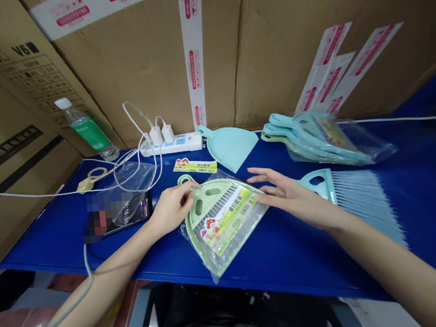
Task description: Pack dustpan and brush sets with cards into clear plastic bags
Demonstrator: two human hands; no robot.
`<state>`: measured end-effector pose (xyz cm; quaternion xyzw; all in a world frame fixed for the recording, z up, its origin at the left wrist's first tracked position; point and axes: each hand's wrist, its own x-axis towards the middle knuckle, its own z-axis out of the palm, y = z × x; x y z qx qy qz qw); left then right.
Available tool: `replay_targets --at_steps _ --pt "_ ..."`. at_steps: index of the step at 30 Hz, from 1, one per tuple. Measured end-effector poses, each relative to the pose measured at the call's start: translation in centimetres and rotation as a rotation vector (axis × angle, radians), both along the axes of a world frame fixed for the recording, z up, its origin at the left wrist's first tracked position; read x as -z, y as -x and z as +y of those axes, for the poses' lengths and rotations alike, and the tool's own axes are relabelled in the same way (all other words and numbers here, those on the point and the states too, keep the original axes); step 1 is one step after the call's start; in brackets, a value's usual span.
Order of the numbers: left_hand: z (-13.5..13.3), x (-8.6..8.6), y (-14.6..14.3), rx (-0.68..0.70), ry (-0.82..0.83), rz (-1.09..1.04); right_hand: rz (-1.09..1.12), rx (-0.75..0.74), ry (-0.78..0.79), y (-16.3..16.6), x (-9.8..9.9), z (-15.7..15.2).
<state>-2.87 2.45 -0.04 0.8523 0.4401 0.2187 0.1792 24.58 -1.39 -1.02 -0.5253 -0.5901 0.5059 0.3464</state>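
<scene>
A green dustpan and brush set (pixel 223 219) lies in a clear plastic bag with a printed label, near the front edge of the blue table (pixel 289 259). My left hand (pixel 172 207) pinches the handle end of the bagged set. My right hand (pixel 282 193) rests with fingers stretched out on the bag's right edge. Just right of that hand lies a loose light blue brush (pixel 356 196). A loose light blue dustpan (pixel 230 147) and a printed label card (pixel 195 165) lie behind the set.
A stack of bagged blue sets (pixel 316 141) sits at the back right. A power strip (pixel 173 143) with chargers and white cables, a water bottle (pixel 87 130), an empty clear bag (pixel 134 175) and a phone (pixel 118 213) are on the left. Cardboard boxes (pixel 286 38) wall the back.
</scene>
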Motion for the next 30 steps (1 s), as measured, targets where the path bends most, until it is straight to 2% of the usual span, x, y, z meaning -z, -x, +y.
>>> replay_targets --at_steps 5,9,17,22,26,30 --pt "0.0 -0.4 0.1 -0.062 -0.062 -0.073 0.365 0.136 0.171 1.0 0.0 0.4" --pt "-0.2 -0.6 0.0 -0.119 -0.107 -0.115 0.495 0.081 0.235 2.0 0.2 0.3" --pt "-0.8 -0.5 -0.6 -0.140 -0.114 -0.084 0.495 -0.058 0.318 3.1 0.4 -0.7" --pt "-1.0 -0.3 -0.6 -0.114 -0.124 -0.069 0.475 0.059 0.307 3.4 0.2 -0.6" --pt "-1.1 0.1 -0.5 -0.048 -0.110 -0.088 0.478 0.023 0.261 3.0 -0.2 -0.7" --pt "-1.7 0.2 -1.0 0.027 0.058 -0.330 0.403 0.151 0.137 1.6 -1.9 -0.5"
